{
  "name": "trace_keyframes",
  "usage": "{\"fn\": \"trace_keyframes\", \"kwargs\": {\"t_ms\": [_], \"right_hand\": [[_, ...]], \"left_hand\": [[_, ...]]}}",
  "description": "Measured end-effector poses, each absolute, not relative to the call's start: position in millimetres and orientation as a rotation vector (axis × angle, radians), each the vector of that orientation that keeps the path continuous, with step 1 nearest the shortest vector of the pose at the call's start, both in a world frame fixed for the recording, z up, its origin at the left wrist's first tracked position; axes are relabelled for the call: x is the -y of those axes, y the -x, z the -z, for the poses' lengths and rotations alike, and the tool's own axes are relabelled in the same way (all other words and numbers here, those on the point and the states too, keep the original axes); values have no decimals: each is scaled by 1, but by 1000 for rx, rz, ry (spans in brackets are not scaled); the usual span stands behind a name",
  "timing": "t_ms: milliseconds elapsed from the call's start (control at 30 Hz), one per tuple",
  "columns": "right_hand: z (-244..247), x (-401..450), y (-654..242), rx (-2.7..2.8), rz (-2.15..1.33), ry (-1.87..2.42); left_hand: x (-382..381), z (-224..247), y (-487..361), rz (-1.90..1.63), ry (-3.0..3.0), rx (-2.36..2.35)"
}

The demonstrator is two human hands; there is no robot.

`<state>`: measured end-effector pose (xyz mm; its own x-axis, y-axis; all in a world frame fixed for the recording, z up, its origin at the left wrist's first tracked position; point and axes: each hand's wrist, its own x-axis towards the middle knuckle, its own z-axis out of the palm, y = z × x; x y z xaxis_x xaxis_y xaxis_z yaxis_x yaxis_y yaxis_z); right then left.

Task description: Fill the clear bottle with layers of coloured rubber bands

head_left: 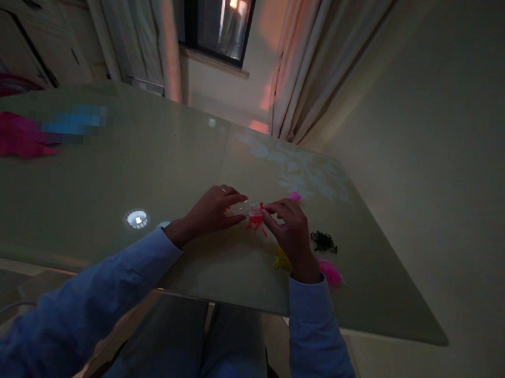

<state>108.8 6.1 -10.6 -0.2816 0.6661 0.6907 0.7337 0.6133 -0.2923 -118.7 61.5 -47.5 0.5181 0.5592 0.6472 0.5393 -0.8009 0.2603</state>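
Note:
My left hand (220,210), with a ring on one finger, is closed on the left end of a small clear plastic bag (247,207). At the bag's other end, my right hand (287,224) pinches a small red strip (261,205) between thumb and forefinger. Below the fingertips is a cluster of red strips (255,220); whether they lie inside the bag or on the table under it, I cannot tell. Beside my right wrist are a black pile of thin strips (323,241), a yellow pile (282,259), partly hidden, and a pink bundle (330,272).
The glossy table (185,149) has its right edge beyond the piles. A small pink piece (294,196) lies past my right hand. Farther left are a crumpled magenta item (18,135) and a blurred blue thing (74,121). Curtains (306,59) hang behind.

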Motion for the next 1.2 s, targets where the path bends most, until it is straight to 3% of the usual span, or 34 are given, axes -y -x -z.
{"fn": "trace_keyframes", "kwargs": {"t_ms": [467,1200], "right_hand": [[11,-8,-109,2009,-146,1125],[3,-2,-106,1824,-185,1102]], "left_hand": [[-61,50,117,-1123,-2693,-966],[-59,48,117,-1160,-2564,-974]]}}
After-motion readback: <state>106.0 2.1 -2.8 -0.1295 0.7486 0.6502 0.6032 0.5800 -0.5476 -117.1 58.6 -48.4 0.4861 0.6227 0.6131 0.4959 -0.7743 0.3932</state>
